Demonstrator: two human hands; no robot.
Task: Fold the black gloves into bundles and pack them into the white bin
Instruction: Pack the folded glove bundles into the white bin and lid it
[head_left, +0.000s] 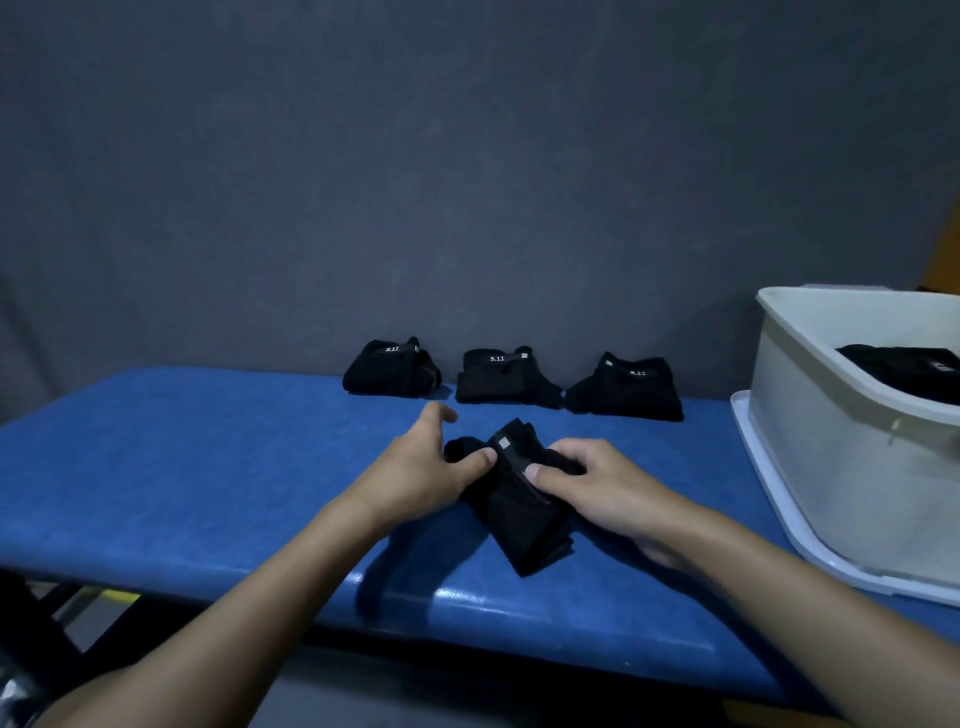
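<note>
left hand (431, 467), right hand (587, 478) fingers pinch black glove (524, 519); long axis far-left to near-right.

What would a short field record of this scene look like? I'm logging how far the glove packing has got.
surface: blue padded bench
in work: black fabric glove, partly folded, mid-bench
left hand: holds the glove, thumb on top
right hand: grip with fingers curled on the glove
waiting: three folded black glove bundles, in a row at the bench's back edge
container: white plastic bin, at right, standing on a flat white tray
in bin: black item, details unclear
</note>
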